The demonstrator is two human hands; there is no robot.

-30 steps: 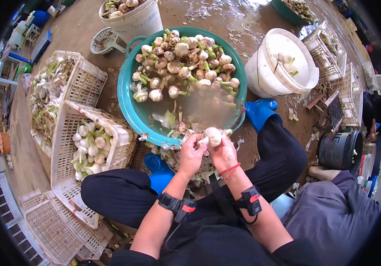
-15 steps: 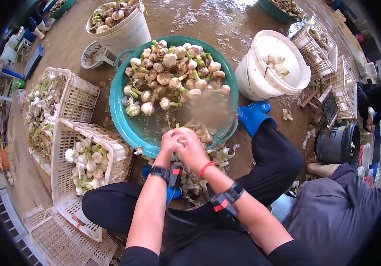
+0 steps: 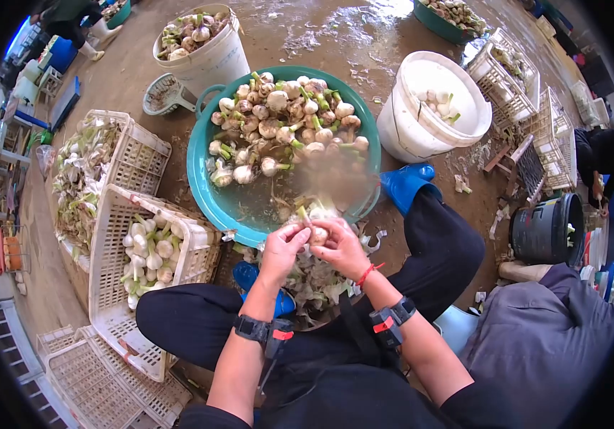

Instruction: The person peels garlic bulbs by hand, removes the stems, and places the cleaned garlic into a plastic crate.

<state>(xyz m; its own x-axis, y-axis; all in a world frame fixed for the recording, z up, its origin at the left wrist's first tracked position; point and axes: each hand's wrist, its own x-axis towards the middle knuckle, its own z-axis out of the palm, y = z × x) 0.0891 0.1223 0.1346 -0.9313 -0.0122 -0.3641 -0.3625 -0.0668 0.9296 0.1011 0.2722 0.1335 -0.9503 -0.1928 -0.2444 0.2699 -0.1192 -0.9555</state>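
A garlic bulb (image 3: pixel 317 235) with a short stem is held between my two hands, just over the near rim of the green basin (image 3: pixel 198 187). My left hand (image 3: pixel 283 252) pinches it from the left, thumb and forefinger near the stem. From the other side my right hand (image 3: pixel 345 252), with a red string at the wrist, grips the bulb. Inside the basin, many unpeeled garlic bulbs (image 3: pixel 277 100) sit in cloudy water. A blurred patch hides part of the basin's right side.
Left of my knee stands a white crate (image 3: pixel 99 286) with peeled garlic; behind it, another crate (image 3: pixel 151 154) holds husks. White buckets (image 3: pixel 410 129) containing garlic flank the basin. Peelings (image 3: pixel 314 300) litter the floor between my blue boots. A seated person's leg (image 3: pixel 536 336) is at my right.
My hands were pressed together over the basin's near edge; now they are apart with a garlic bulb showing between their fingers. The view has shifted slightly, and a person appears at the upper left.
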